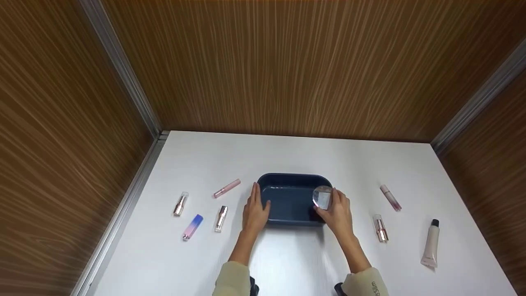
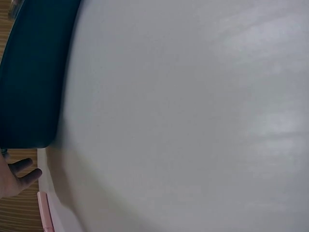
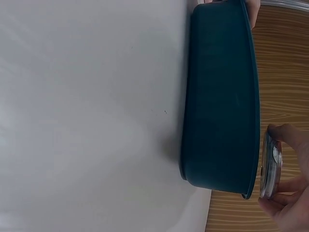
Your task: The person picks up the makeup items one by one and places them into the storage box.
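A dark blue rectangular tray [image 1: 287, 203] with rounded corners stands on the white table. My left hand [image 1: 255, 213] holds its left end, fingers along the outer wall and thumb over the rim. In the left wrist view, fingers of the left hand [image 2: 17, 179] show beside the tray's end. My right hand [image 1: 339, 211] pinches a round clear compact [image 1: 322, 197] by its edge, over the tray's right side. The right wrist view shows the compact [image 3: 271, 164] on edge beside the tray's rim, between thumb and fingers.
Left lie a pink lip gloss tube [image 1: 227, 188], two lipsticks [image 1: 180, 204] [image 1: 221, 218] and a blue-pink tube [image 1: 192, 227]. Right lie another lip gloss [image 1: 391, 197], a lipstick [image 1: 380, 228] and a squeeze tube [image 1: 431, 244]. Wood-grain panels [image 1: 279, 70] enclose the table.
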Demonstrator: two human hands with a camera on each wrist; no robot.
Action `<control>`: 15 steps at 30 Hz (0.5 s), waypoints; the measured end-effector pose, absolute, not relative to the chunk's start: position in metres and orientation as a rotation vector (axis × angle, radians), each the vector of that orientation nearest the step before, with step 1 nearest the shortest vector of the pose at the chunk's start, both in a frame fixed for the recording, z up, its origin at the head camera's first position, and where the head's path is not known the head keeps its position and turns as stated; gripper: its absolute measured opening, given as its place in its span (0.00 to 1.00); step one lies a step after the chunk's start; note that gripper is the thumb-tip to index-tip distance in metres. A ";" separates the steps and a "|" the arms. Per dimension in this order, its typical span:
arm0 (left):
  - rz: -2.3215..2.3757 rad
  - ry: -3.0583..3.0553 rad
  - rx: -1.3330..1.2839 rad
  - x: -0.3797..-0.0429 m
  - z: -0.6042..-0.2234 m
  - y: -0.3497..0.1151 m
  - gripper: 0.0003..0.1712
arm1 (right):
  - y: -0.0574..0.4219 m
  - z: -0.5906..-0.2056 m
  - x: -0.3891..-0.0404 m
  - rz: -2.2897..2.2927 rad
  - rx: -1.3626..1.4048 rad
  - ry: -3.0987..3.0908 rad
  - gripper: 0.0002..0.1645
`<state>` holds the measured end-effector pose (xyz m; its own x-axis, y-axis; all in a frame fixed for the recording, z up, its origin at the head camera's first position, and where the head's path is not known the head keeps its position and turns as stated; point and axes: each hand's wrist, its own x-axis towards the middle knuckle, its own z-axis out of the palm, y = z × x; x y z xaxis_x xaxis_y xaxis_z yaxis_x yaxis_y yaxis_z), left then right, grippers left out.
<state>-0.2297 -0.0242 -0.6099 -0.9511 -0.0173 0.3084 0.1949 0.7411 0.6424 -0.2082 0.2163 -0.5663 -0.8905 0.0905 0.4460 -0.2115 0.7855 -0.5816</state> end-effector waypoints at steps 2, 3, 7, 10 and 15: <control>-1.021 -2.656 -0.137 -0.230 -0.610 -0.024 0.38 | 0.215 -0.567 -0.209 0.887 0.103 -2.514 0.48; -1.020 -2.660 -0.137 -0.230 -0.610 -0.024 0.38 | 0.215 -0.568 -0.209 0.885 0.108 -2.514 0.48; -1.015 -2.653 -0.141 -0.230 -0.610 -0.024 0.38 | 0.213 -0.570 -0.210 0.889 0.119 -2.526 0.48; -1.012 -2.641 -0.145 -0.230 -0.610 -0.024 0.38 | 0.211 -0.570 -0.210 0.904 0.118 -2.537 0.49; -1.008 -2.640 -0.145 -0.230 -0.611 -0.024 0.38 | 0.208 -0.570 -0.211 0.890 0.121 -2.544 0.48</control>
